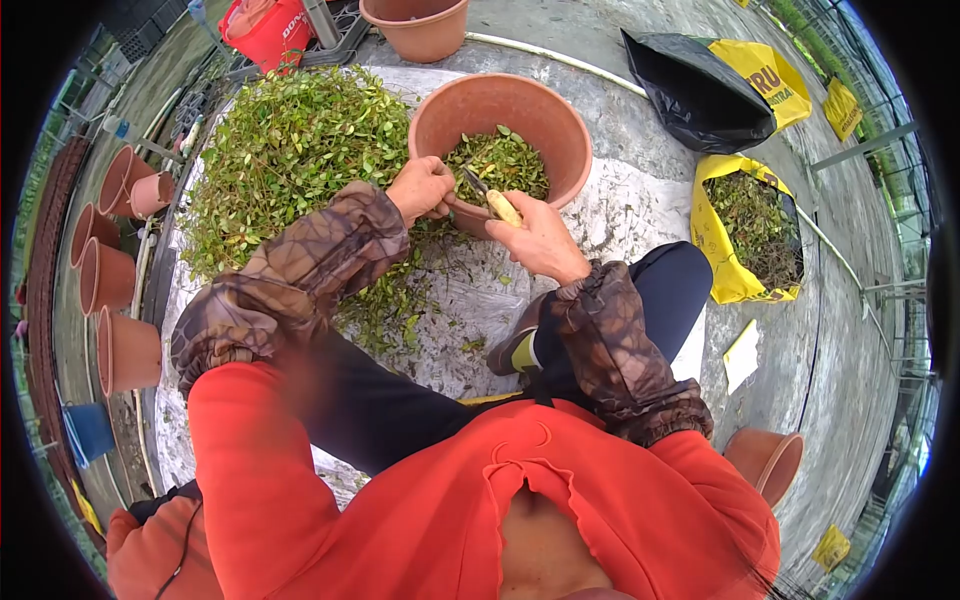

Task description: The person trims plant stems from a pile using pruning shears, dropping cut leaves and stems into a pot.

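My right hand [543,238] is closed around yellow-handled pruning shears [502,207], whose dark blades point up and left over the near rim of a large terracotta pot [570,130]. Cut leafy pieces [505,160] lie inside that pot. Just left of the blades, at the pot's left rim, my left hand [423,190] has its fingers pinched together; what they hold is too small to make out. A big heap of leafy green stems [300,150] spreads to the left of the pot, with looser stems beneath my left forearm.
Behind stand another terracotta pot [415,30] and a red bag [265,35]. To the right are a black bag [690,95] and a yellow bag [715,250] of plant debris. Several pots [130,350] line the left side. Part of another person [165,555] shows at lower left.
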### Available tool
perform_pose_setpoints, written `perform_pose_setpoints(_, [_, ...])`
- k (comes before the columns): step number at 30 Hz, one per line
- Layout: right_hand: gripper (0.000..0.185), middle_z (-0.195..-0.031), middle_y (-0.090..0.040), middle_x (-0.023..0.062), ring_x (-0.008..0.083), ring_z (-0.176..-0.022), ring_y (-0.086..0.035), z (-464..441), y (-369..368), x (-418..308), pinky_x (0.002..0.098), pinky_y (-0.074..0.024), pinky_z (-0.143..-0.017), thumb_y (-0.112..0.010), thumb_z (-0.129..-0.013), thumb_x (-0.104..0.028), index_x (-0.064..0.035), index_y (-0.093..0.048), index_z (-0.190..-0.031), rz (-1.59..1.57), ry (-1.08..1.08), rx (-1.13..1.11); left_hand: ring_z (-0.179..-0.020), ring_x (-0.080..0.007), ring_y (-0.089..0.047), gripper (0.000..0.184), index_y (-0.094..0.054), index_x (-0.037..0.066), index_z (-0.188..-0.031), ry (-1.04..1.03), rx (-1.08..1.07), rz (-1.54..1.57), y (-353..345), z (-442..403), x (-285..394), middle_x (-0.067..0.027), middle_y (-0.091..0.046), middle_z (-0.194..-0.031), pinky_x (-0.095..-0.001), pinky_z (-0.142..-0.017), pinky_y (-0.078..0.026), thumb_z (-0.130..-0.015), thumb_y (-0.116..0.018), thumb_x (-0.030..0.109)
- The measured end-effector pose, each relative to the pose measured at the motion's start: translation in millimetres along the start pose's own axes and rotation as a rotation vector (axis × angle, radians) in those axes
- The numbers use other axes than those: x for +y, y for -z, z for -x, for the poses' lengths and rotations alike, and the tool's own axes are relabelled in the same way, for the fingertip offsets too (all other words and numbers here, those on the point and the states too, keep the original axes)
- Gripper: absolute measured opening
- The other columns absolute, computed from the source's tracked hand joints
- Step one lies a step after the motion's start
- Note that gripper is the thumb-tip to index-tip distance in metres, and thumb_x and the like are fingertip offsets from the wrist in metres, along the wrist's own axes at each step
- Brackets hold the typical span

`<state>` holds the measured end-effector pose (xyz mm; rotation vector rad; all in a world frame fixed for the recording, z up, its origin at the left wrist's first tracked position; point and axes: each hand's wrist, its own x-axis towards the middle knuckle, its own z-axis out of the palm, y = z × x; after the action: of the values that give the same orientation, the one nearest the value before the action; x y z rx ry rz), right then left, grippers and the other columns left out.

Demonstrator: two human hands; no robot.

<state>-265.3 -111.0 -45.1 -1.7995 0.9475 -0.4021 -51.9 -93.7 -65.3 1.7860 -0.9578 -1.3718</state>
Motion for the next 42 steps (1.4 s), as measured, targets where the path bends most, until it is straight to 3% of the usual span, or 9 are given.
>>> perform_pose_setpoints(9, [0.031, -0.067, -0.057, 0.0041, 0.0110, -0.049, -0.053, -12.9, 21.2, 13.1, 0.0282, -0.0433, -0.047, -0.061, -0.081, -0.021, 0.0010, -0.058, -0.102, 0.108, 0.019, 0.212, -0.061, -0.0117, -0.059, 0.014, -0.055, 0.007, -0.098, 0.075, -0.191, 0.016, 11.2, 10.8, 3.4, -0.0023, -0.063, -0.080, -0.0248, -0.053, -0.049, -0.092, -0.055, 0.018])
perform_pose_setpoints(12, [0.035, -0.082, -0.063, 0.0233, 0.0365, -0.077, -0.062, -10.4, 30.7, 9.5, 0.0419, -0.0471, -0.070, -0.059, -0.076, -0.022, 0.0031, -0.059, -0.101, 0.109, -0.045, 0.229, -0.061, -0.0112, -0.059, 0.011, -0.056, 0.008, -0.096, 0.093, -0.242, -0.012, 15.7, 8.6, -2.8, -0.0016, -0.063, -0.078, -0.0247, -0.053, -0.049, -0.091, -0.055, 0.017])
perform_pose_setpoints(19, [0.038, -0.084, -0.063, 0.0229, 0.0354, -0.079, -0.063, -4.5, 20.9, 14.3, 0.0418, -0.0472, -0.070, -0.060, -0.076, -0.024, 0.0022, -0.057, -0.105, 0.179, -0.012, 0.313, -0.058, -0.0126, -0.058, 0.010, -0.056, 0.006, -0.096, 0.184, -0.087, 0.094, 17.6, 12.6, -9.5, -0.0017, -0.058, -0.072, -0.0285, -0.051, -0.050, -0.090, -0.054, 0.013])
perform_pose_setpoints(22, [0.036, -0.073, -0.058, 0.0054, 0.0133, -0.058, -0.056, 4.6, 14.6, 17.1, 0.0307, -0.0443, -0.052, -0.062, -0.082, -0.023, -0.0015, -0.057, -0.111, 0.085, -0.062, 0.091, -0.056, -0.0134, -0.056, 0.011, -0.056, 0.005, -0.097, 0.183, -0.052, 0.091, 18.2, 11.2, -11.2, -0.0027, -0.057, -0.072, -0.0283, -0.049, -0.049, -0.090, -0.053, 0.012])
perform_pose_setpoints(23, [0.037, -0.071, -0.056, 0.0035, 0.0123, -0.057, -0.054, 7.9, 11.6, 14.6, 0.0304, -0.0435, -0.053, -0.063, -0.082, -0.023, -0.0017, -0.057, -0.111, 0.015, -0.094, 0.017, -0.056, -0.0136, -0.056, 0.011, -0.056, 0.005, -0.097, 0.181, -0.049, 0.077, 17.8, 11.0, -11.0, -0.0028, -0.057, -0.072, -0.0281, -0.049, -0.049, -0.090, -0.053, 0.012])
perform_pose_setpoints(27, [0.042, -0.086, -0.063, 0.0229, 0.0362, -0.081, -0.062, 12.0, 3.5, -2.2, 0.0432, -0.0470, -0.072, -0.059, -0.077, -0.027, 0.0011, -0.056, -0.108, 0.094, -0.052, 0.029, -0.057, -0.0130, -0.056, 0.011, -0.056, 0.004, -0.097, 0.154, -0.074, 0.028, 11.6, 13.2, -7.2, -0.0026, -0.057, -0.072, -0.0274, -0.049, -0.048, -0.089, -0.054, 0.012])
perform_pose_setpoints(30, [0.045, -0.091, -0.064, 0.0181, 0.0278, -0.083, -0.062, 4.9, 7.6, 1.1, 0.0373, -0.0474, -0.073, -0.063, -0.081, -0.027, 0.0001, -0.055, -0.116, 0.193, -0.006, 0.110, -0.059, -0.0119, -0.056, 0.010, -0.055, 0.005, -0.094, 0.123, -0.119, -0.052, 10.7, 14.9, -8.1, -0.0021, -0.057, -0.072, -0.0262, -0.051, -0.047, -0.089, -0.054, 0.013])
perform_pose_setpoints(40, [0.038, -0.084, -0.063, 0.0261, 0.0411, -0.081, -0.062, 1.1, 1.2, -5.5, 0.0470, -0.0464, -0.073, -0.058, -0.075, -0.023, 0.0021, -0.056, -0.104, 0.225, 0.008, -0.130, -0.058, -0.0122, -0.056, 0.010, -0.056, 0.002, -0.087, 0.142, -0.178, -0.169, 39.1, 63.6, -29.7, -0.0042, -0.059, -0.071, -0.0248, -0.049, -0.045, -0.084, -0.054, 0.011])
perform_pose_setpoints(42, [0.035, -0.081, -0.062, 0.0254, 0.0398, -0.078, -0.062, 5.4, -3.4, -10.7, 0.0456, -0.0466, -0.072, -0.058, -0.075, -0.020, 0.0031, -0.057, -0.102, 0.157, 0.022, -0.060, -0.058, -0.0120, -0.056, 0.010, -0.056, 0.003, -0.087, 0.177, -0.186, -0.165, 46.0, 72.2, -32.5, -0.0042, -0.059, -0.070, -0.0248, -0.050, -0.046, -0.085, -0.054, 0.012])
